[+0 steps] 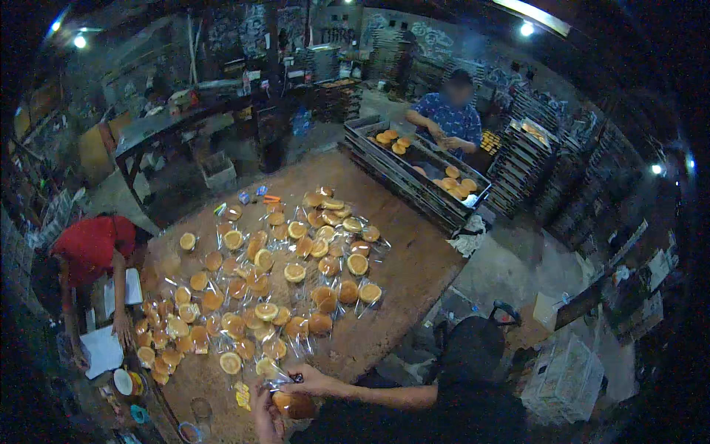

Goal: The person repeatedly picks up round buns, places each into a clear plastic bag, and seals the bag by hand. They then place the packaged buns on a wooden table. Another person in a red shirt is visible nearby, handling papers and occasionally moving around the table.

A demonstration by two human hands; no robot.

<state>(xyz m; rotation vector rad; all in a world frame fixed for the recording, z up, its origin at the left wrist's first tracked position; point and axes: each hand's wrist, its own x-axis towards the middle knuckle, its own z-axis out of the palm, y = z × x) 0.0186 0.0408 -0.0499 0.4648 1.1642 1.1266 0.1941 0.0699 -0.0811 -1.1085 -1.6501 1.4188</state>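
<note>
At the bottom of the head view, my left hand holds a round browned bun in a clear plastic bag from its left side. My right hand comes in from the right, above the bun, with its fingers closed on the gathered plastic of the bag. A small dark thing shows at those fingers, too small to name. Beyond both hands, many bagged buns lie scattered over a brown tabletop, some with the pale side up. A yellow printed packet lies just left of my hands.
A person in red leans over the left edge, near white sheets and a round tub. Behind the table, a person in a blue patterned shirt works over a long tray with buns. Stacked trays and a plastic crate stand right.
</note>
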